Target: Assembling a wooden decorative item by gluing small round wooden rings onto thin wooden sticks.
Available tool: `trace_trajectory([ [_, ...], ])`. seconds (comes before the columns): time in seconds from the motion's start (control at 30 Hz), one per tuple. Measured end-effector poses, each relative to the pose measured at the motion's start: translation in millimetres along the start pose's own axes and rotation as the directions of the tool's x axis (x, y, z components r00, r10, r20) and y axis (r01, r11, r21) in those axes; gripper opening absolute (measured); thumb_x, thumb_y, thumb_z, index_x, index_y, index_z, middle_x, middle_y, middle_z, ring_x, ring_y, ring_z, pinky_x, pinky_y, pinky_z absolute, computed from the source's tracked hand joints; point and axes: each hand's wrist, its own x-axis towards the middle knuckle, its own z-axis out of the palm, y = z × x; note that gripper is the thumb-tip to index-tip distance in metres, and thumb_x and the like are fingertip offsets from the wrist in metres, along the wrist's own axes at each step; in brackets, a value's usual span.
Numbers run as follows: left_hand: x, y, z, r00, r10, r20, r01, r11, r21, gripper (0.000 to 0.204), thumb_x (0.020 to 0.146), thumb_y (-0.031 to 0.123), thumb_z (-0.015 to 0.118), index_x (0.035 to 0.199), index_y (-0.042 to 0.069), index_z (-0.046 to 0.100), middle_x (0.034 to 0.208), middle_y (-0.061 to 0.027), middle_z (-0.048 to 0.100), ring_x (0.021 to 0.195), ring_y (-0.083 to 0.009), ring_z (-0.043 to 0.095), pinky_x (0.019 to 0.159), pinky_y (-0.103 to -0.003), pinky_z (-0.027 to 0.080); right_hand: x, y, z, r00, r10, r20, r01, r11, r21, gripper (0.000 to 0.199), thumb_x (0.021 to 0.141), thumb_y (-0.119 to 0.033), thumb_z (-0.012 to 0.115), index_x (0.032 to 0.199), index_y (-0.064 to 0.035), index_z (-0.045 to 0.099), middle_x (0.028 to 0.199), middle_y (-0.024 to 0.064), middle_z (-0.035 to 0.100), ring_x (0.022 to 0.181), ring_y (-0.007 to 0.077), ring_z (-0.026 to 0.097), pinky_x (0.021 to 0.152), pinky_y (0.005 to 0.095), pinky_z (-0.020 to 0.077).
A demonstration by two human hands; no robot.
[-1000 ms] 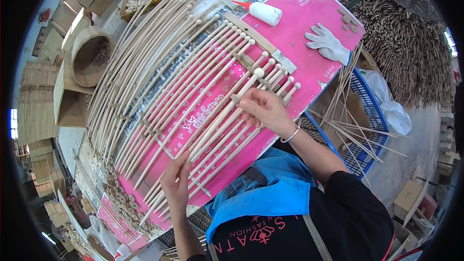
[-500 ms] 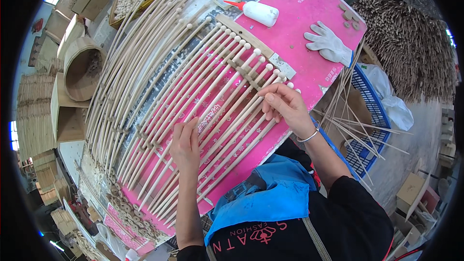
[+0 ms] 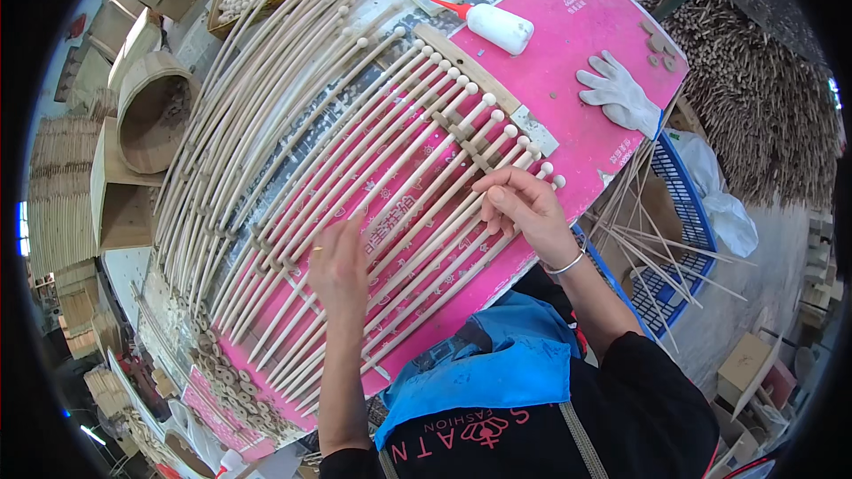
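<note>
A row of slim wooden sticks with round ball ends (image 3: pixel 488 100) lies slantwise across a pink printed board (image 3: pixel 568 44). Near the ball ends, small wooden rings (image 3: pixel 475 160) sit on several of the sticks. Over the lower right part of the row is my right hand (image 3: pixel 530 217), its thumb and forefinger brought together by the sticks. Whatever is between those fingertips is too small to make out. My left hand (image 3: pixel 339 270) hangs over the middle of the row with fingers pointing down. Motion smears them, so their grip is unclear.
Beyond the ball ends lie a wooden bar (image 3: pixel 457 58), a white squeeze bottle with red tip (image 3: pixel 501 29) and a white glove (image 3: pixel 617 93). More sticks (image 3: pixel 266 62) spread leftward. Loose rings (image 3: pixel 232 386) lie bottom left. A blue basket (image 3: pixel 706 222) stands right.
The whole view has shifted slightly, with the board now a little further right. My left hand's fingers have lifted and blurred; my right hand keeps nearly the same pose by the sticks.
</note>
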Motion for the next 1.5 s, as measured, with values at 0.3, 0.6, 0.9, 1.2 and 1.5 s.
trace_trajectory([
  [0.3,-9.3,-64.8,-28.0,0.995,-0.041,0.086,0.023,0.980,0.196,0.035,0.088,0.002,0.072,0.123,0.010,0.073,0.111,-0.0061,0.069,0.100,-0.0282,0.066,0.085,-0.042,0.053,-1.5,0.9,3.4,0.998,-0.036,0.046,0.037,0.999,-0.025,0.025,0.109,-0.024,0.059,0.121,-0.0041,0.068,0.085,0.0002,0.069,0.068,0.0030,0.064,0.053,0.0168,0.0464],
  [0.6,-8.4,-73.1,-37.7,1.000,-0.005,-0.007,0.006,0.991,0.136,0.032,0.089,-0.002,0.067,0.118,0.009,0.072,0.100,-0.0081,0.065,0.093,-0.0289,0.064,0.078,-0.042,0.052,-5.8,6.0,17.8,0.996,-0.011,0.090,0.016,0.998,-0.055,0.026,0.109,-0.025,0.059,0.122,-0.0048,0.068,0.084,-0.0001,0.068,0.069,0.0033,0.063,0.056,0.0178,0.0472],
  [0.9,-37.9,-8.0,-100.8,0.991,0.114,-0.074,-0.099,0.978,0.183,0.039,0.081,-0.004,0.067,0.116,0.009,0.077,0.095,-0.0077,0.060,0.085,-0.0255,0.060,0.074,-0.038,0.050,26.3,20.8,98.5,0.963,0.129,0.237,-0.191,0.947,0.258,0.036,0.109,-0.032,0.059,0.132,-0.0043,0.062,0.085,-0.0007,0.065,0.069,0.0059,0.060,0.057,0.0214,0.0487],
  [1.2,-81.5,-7.9,-143.1,0.994,-0.079,-0.070,0.090,0.981,0.174,0.043,0.080,0.011,0.080,0.122,0.007,0.074,0.103,-0.0078,0.066,0.097,-0.0272,0.063,0.090,-0.043,0.047,17.6,14.3,103.9,0.976,0.052,0.211,-0.111,0.954,0.279,0.030,0.110,-0.030,0.056,0.111,-0.0043,0.071,0.085,0.0028,0.072,0.071,0.0107,0.070,0.065,0.0269,0.0591],
  [1.5,-127.6,-29.7,-138.6,0.947,-0.321,0.025,0.319,0.924,-0.212,0.024,0.086,0.007,0.077,0.110,0.003,0.073,0.093,-0.0096,0.073,0.089,-0.0288,0.069,0.079,-0.040,0.050,10.3,14.6,105.8,0.978,0.051,0.201,-0.105,0.958,0.267,0.028,0.110,-0.028,0.056,0.112,-0.0037,0.071,0.083,0.0038,0.071,0.072,0.0113,0.070,0.064,0.0258,0.0586],
])
